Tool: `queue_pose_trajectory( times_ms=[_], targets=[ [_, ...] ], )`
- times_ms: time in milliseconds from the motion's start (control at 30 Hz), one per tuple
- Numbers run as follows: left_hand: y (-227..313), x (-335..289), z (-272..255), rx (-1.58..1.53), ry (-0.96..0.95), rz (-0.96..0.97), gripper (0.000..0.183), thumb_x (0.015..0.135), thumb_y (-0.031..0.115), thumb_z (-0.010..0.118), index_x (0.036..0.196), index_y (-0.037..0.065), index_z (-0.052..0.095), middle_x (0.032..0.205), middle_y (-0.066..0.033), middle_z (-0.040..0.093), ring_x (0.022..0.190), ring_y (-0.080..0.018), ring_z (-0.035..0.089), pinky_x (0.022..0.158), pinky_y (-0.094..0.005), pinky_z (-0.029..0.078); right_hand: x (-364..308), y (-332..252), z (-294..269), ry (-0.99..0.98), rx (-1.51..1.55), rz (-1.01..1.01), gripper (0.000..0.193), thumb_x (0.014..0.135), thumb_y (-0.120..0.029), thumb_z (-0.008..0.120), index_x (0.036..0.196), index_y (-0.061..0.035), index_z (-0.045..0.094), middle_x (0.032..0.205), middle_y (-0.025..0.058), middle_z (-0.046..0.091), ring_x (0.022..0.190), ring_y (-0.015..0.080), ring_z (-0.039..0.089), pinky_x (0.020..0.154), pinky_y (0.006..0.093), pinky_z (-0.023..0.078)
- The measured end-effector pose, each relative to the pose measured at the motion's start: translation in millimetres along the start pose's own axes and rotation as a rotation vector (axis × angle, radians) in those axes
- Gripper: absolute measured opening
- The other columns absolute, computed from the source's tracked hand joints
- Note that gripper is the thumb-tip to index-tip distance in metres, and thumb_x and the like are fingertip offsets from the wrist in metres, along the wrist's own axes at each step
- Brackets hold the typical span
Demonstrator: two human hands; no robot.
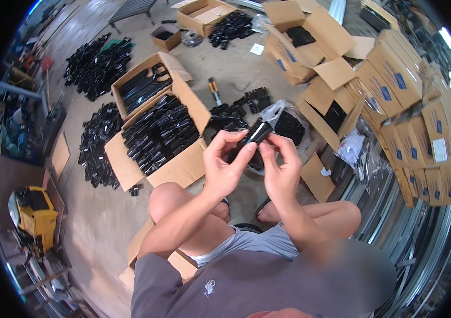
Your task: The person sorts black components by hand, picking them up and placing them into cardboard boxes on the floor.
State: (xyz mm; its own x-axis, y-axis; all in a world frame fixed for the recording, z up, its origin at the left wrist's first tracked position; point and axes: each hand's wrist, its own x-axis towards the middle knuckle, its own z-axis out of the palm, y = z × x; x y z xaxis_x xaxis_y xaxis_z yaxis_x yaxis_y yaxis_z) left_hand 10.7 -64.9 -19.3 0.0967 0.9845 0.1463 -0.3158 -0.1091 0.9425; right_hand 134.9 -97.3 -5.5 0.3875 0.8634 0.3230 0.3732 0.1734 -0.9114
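— What do we have in our hands, at the centre of the frame?

— A small black part (258, 132). We pinch it from both sides: our left hand (224, 165) has its fingers curled around the lower end, and our right hand (281, 170) closes thumb and fingertips on it from the other side. Both hands are nearly closed, raised above our bare knees.

— And the part's top?

— It sticks up between our fingertips, with a bit of clear plastic wrap (271, 112) just above it. Whether the wrap touches the part we cannot tell.

— What lies around us?

— Left of centre, an open cardboard box (178, 168) full of black parts, with another open box (143, 85) above it. Loose black heaps (97, 66) sit on the concrete floor (98, 217) toward the upper left. Stacked closed cartons (427, 132) fill the right side. A yellow machine (36, 212) stands at the lower left, and a tool with a yellow-and-black handle (214, 89) lies above centre.
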Motion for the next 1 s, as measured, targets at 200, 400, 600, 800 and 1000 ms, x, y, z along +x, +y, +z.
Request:
queue_pose_trajectory(
  times_ms=[200, 400, 600, 800, 1000],
  targets=[
    [-2.6, 0.0, -1.1, 0.038, 0.005, 0.001, 0.022, 0.087, 0.004, 0.075, 0.105, -0.002, 0.064, 0.099, -0.0052, 0.068, 0.085, -0.0067, 0.061, 0.074, -0.0228, 0.050, -9.9, 9.6, 2.1, -0.025, 0.259, 0.228, 0.017, 0.093, -0.010, 0.069, 0.105, 0.0019, 0.066, 0.099, 0.0059, 0.068, 0.091, 0.0101, 0.062, 0.081, 0.0245, 0.050],
    [-8.2, 2.7, -0.6, 0.096, 0.015, 0.090, 0.022, 0.085, 0.008, 0.076, 0.102, -0.001, 0.066, 0.090, -0.0058, 0.069, 0.081, -0.0063, 0.061, 0.069, -0.0233, 0.049, -5.3, 6.1, -4.6, -0.111, 0.496, 0.432, 0.016, 0.097, -0.006, 0.063, 0.109, 0.0037, 0.065, 0.103, 0.0047, 0.066, 0.094, 0.0091, 0.060, 0.085, 0.0238, 0.049],
    [-5.8, 2.9, -4.3, 0.134, -0.014, 0.040, 0.022, 0.086, 0.006, 0.076, 0.104, -0.002, 0.065, 0.097, -0.0080, 0.069, 0.088, -0.0082, 0.062, 0.076, -0.0248, 0.050, -9.9, 0.8, 8.7, -0.025, 0.468, 0.312, 0.017, 0.099, -0.009, 0.060, 0.111, 0.0032, 0.063, 0.109, 0.0053, 0.064, 0.098, 0.0096, 0.059, 0.089, 0.0252, 0.048],
    [-3.9, 4.0, -0.5, 0.137, -0.012, 0.020, 0.022, 0.086, 0.007, 0.076, 0.104, -0.002, 0.065, 0.097, -0.0075, 0.069, 0.088, -0.0083, 0.062, 0.075, -0.0246, 0.050, -12.9, 16.2, 8.0, -0.071, 0.562, 0.393, 0.019, 0.102, -0.012, 0.055, 0.115, 0.0017, 0.058, 0.112, 0.0060, 0.063, 0.102, 0.0100, 0.058, 0.094, 0.0259, 0.045],
    [-4.1, 2.9, 1.5, 0.126, 0.001, 0.041, 0.022, 0.086, 0.011, 0.076, 0.102, -0.002, 0.067, 0.088, -0.0061, 0.068, 0.077, -0.0054, 0.059, 0.065, -0.0231, 0.048, -19.3, 17.0, 12.0, 0.009, 0.593, 0.285, 0.017, 0.103, -0.007, 0.050, 0.115, 0.0021, 0.056, 0.112, 0.0081, 0.061, 0.102, 0.0111, 0.056, 0.091, 0.0240, 0.044]
  ],
)
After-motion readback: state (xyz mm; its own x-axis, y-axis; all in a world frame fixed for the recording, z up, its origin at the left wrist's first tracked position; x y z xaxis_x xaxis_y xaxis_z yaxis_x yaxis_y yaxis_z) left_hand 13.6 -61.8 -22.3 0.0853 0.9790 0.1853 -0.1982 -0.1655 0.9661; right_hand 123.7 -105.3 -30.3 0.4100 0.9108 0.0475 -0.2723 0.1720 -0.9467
